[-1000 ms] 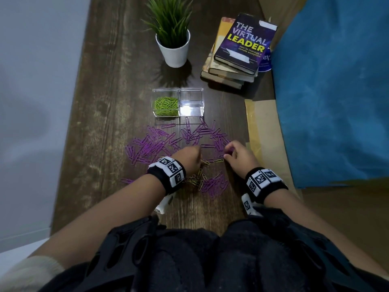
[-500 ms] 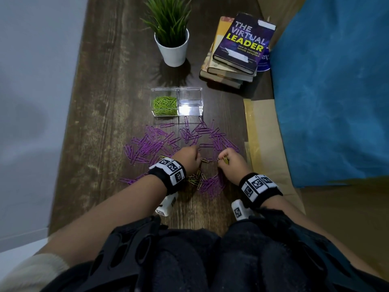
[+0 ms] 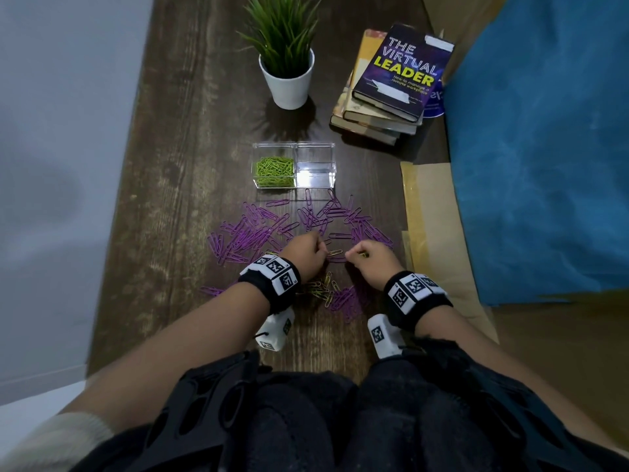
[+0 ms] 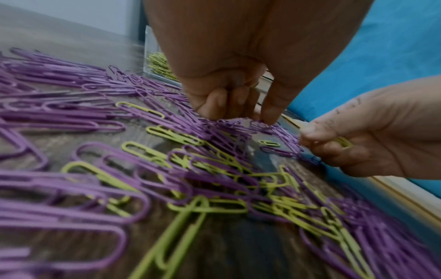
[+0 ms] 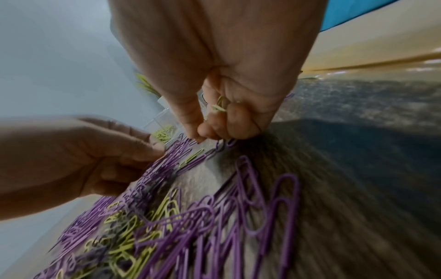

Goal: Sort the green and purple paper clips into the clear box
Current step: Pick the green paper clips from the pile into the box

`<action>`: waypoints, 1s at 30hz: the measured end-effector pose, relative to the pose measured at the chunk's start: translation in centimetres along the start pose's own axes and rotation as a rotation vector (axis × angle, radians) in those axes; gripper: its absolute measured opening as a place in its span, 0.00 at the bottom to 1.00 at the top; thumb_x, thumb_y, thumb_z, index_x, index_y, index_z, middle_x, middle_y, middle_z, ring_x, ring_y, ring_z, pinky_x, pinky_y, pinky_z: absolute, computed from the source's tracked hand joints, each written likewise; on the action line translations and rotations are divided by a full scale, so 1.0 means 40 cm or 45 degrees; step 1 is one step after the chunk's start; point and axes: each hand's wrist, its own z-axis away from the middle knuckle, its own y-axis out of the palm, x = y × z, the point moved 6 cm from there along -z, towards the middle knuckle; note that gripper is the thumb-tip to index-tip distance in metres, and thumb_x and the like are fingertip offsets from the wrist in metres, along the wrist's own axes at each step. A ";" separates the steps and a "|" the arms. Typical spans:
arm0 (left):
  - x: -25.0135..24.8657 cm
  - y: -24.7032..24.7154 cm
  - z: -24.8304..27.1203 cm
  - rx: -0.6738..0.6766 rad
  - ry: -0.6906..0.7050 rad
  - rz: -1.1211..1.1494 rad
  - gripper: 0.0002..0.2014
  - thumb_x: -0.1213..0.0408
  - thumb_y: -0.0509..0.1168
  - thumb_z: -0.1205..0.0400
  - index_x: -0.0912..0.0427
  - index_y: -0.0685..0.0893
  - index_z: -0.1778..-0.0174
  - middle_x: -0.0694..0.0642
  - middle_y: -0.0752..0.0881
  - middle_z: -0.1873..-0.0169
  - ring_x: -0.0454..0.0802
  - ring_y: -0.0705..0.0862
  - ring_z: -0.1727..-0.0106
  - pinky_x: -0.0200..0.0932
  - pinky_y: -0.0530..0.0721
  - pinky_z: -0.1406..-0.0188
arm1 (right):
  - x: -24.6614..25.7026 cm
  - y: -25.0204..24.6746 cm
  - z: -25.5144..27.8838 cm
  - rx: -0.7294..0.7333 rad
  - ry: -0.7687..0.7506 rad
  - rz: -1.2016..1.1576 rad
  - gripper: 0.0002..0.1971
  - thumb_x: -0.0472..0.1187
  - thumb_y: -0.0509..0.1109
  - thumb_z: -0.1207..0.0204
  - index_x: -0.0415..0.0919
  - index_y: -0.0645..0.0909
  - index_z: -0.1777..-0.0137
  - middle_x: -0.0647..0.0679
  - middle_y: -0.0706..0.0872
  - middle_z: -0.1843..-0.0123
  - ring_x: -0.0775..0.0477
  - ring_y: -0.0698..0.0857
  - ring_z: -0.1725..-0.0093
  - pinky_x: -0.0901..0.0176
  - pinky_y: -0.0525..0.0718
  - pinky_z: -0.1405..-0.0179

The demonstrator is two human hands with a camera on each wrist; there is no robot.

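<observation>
The clear box (image 3: 295,144) stands beyond the pile; green paper clips (image 3: 275,171) fill its left compartment and its right compartment (image 3: 316,165) holds none. Purple paper clips (image 3: 258,229) lie spread on the dark wooden table (image 3: 190,185), with loose green ones (image 3: 320,289) mixed in between my wrists. My left hand (image 3: 321,248) has curled fingers, thumb tip on purple clips (image 4: 257,123); a yellow-green sliver (image 4: 254,84) shows between the fingers. My right hand (image 3: 354,258) holds green clips (image 5: 219,107) in its curled fingers. One green clip (image 3: 335,252) lies between the hands.
A potted plant (image 3: 289,80) and a stack of books (image 3: 391,86) stand behind the box. Brown paper (image 3: 432,233) and a blue cloth (image 3: 544,148) border the table on the right. A pale wall (image 3: 68,165) runs along the left.
My right hand has come left from the purple clips on the right, closer to the left hand, and green now shows in its fingers. The left hand has hardly moved.
</observation>
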 end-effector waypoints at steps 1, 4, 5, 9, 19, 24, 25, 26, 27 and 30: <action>0.011 -0.010 -0.003 -0.028 -0.029 -0.029 0.09 0.62 0.57 0.15 0.63 0.79 0.48 0.60 0.85 0.54 0.58 0.83 0.52 0.44 0.78 0.57 | -0.006 -0.004 0.000 0.012 0.023 -0.015 0.07 0.43 0.65 0.18 0.43 0.83 0.54 0.52 0.84 0.60 0.54 0.82 0.59 0.64 0.74 0.65; 0.053 -0.039 -0.013 -0.142 -0.107 -0.059 0.08 0.62 0.56 0.15 0.61 0.76 0.46 0.59 0.84 0.52 0.59 0.83 0.51 0.46 0.79 0.54 | -0.018 -0.012 0.001 0.043 0.086 -0.132 0.09 0.35 0.60 0.17 0.40 0.83 0.49 0.51 0.84 0.65 0.54 0.80 0.67 0.65 0.74 0.68; 0.061 -0.047 -0.014 -0.183 -0.109 -0.052 0.06 0.62 0.58 0.17 0.59 0.75 0.47 0.58 0.84 0.52 0.59 0.84 0.51 0.48 0.81 0.53 | -0.022 -0.014 0.003 0.053 0.111 -0.184 0.10 0.33 0.58 0.17 0.38 0.83 0.48 0.50 0.85 0.65 0.53 0.79 0.69 0.65 0.75 0.70; 0.037 -0.036 -0.008 -0.158 0.007 -0.156 0.08 0.63 0.60 0.18 0.59 0.74 0.45 0.59 0.84 0.51 0.60 0.83 0.51 0.48 0.81 0.54 | -0.016 -0.005 0.014 0.073 0.075 -0.092 0.06 0.37 0.67 0.22 0.40 0.86 0.56 0.46 0.89 0.61 0.49 0.84 0.67 0.61 0.81 0.70; -0.043 0.049 -0.036 -0.029 0.179 -0.359 0.14 0.57 0.62 0.17 0.62 0.76 0.41 0.63 0.79 0.43 0.62 0.81 0.44 0.53 0.80 0.48 | 0.039 0.083 0.069 0.104 -0.086 0.548 0.13 0.42 0.72 0.25 0.30 0.82 0.59 0.37 0.86 0.59 0.39 0.85 0.58 0.51 0.82 0.58; -0.045 0.043 -0.044 0.048 0.133 -0.364 0.14 0.59 0.61 0.16 0.65 0.76 0.41 0.65 0.80 0.44 0.62 0.81 0.44 0.49 0.78 0.50 | 0.021 0.088 0.066 0.134 0.015 0.390 0.10 0.39 0.70 0.24 0.34 0.80 0.63 0.35 0.88 0.58 0.37 0.86 0.57 0.51 0.82 0.56; -0.044 0.031 -0.041 0.033 0.112 -0.289 0.12 0.60 0.61 0.15 0.66 0.77 0.43 0.64 0.81 0.46 0.61 0.82 0.46 0.47 0.76 0.53 | 0.016 0.085 0.064 0.126 0.029 0.352 0.10 0.38 0.70 0.24 0.32 0.81 0.63 0.35 0.88 0.58 0.37 0.86 0.56 0.51 0.82 0.56; -0.039 0.015 -0.038 0.004 0.077 -0.188 0.11 0.60 0.60 0.15 0.66 0.78 0.45 0.63 0.82 0.49 0.60 0.82 0.48 0.45 0.75 0.55 | 0.011 0.080 0.061 0.117 0.041 0.322 0.10 0.38 0.69 0.24 0.30 0.82 0.62 0.36 0.88 0.58 0.37 0.86 0.56 0.50 0.82 0.55; -0.032 -0.006 -0.035 -0.038 0.034 -0.075 0.11 0.61 0.59 0.15 0.66 0.78 0.47 0.62 0.83 0.53 0.58 0.82 0.51 0.44 0.74 0.57 | 0.006 0.073 0.059 0.110 0.053 0.282 0.10 0.38 0.69 0.24 0.30 0.82 0.60 0.37 0.88 0.60 0.37 0.86 0.57 0.51 0.82 0.56; 0.002 -0.090 -0.039 -0.187 -0.073 0.196 0.07 0.62 0.57 0.15 0.62 0.77 0.51 0.57 0.82 0.58 0.54 0.80 0.57 0.44 0.75 0.62 | -0.006 0.048 0.049 0.118 0.104 0.119 0.09 0.42 0.70 0.23 0.36 0.83 0.59 0.45 0.86 0.61 0.46 0.83 0.61 0.57 0.78 0.63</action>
